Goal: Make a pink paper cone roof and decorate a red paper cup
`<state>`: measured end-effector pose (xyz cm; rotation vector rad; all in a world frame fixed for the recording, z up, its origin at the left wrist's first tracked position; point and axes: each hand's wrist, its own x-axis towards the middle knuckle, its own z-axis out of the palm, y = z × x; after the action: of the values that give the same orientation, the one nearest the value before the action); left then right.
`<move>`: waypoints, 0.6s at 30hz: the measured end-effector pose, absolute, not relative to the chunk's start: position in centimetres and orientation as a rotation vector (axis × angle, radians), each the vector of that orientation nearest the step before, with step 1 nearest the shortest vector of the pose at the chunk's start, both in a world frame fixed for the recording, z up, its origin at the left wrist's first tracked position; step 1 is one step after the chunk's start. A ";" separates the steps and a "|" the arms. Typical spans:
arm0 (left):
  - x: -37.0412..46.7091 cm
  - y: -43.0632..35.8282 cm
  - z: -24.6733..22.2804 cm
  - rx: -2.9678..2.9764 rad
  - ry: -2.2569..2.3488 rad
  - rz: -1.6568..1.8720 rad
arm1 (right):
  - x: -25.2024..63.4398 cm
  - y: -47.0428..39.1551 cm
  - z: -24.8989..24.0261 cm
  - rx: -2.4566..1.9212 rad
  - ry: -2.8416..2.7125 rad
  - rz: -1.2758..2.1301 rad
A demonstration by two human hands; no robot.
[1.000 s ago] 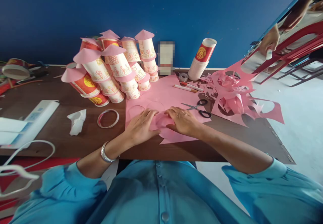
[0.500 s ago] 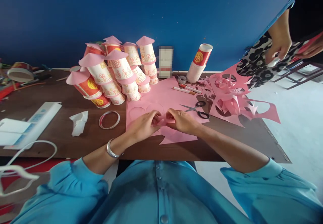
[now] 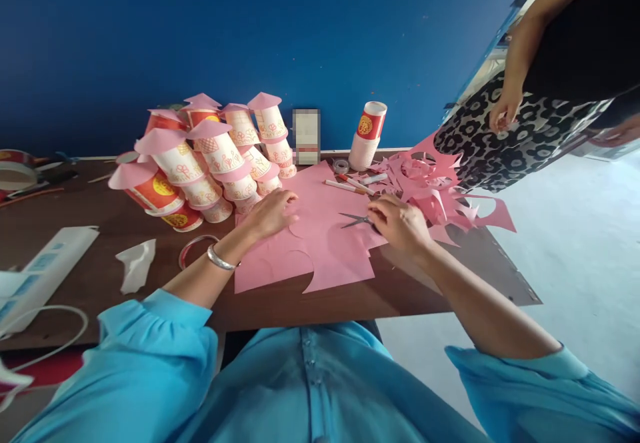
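Two bare hands reach over a pink sheet [image 3: 330,250] that lies on the brown tabletop [image 3: 270,306]; on a clock face centred on that sheet, twelve is toward the blue wall [image 3: 200,30]. The left hand [image 3: 273,215] is at nine, above the sheet's edge, loosely open, thumb parted from the bent fingers. The right hand [image 3: 406,224] is at three, its fingertips curled over the handles of the scissors [image 3: 356,219]; I cannot tell whether it grips them or merely touches. The scissors' blades stand apart and point to nine. Curved lines mark the near-left part of the sheet.

At ten, paper-cup towers [image 3: 215,146] with pink cone roofs stand close together. A stack of cups [image 3: 369,136], red at the top, leans slightly at one, and nearer in that direction lie two markers [image 3: 345,186]. A tape roll [image 3: 341,166] sits just past twelve. Pink scraps [image 3: 435,183] are heaped between two and three. Between eight and nine are a tape ring [image 3: 186,251], partly behind the left forearm, and, farther out, a crumpled white paper [image 3: 136,266]. At two, well beyond the stack, another person's hand [image 3: 506,110] hangs before a flower-patterned garment [image 3: 493,140].
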<state>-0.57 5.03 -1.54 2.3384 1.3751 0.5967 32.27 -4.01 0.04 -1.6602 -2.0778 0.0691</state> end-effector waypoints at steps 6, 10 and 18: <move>0.4 3.3 -2.6 2.407 1.281 0.781 | 35.3 2.3 0.5 -1.992 -2.154 -0.193; 0.5 2.2 -3.1 2.410 1.251 0.843 | 35.4 6.4 -0.4 -2.022 -2.206 -0.201; -1.5 1.2 -3.3 2.316 1.289 1.014 | 36.0 7.3 -0.6 -2.023 -2.177 -0.252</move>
<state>-1.47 1.21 -3.28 2.3160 1.2892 1.0141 36.01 7.27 -0.57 -2.0231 -2.1766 -0.2518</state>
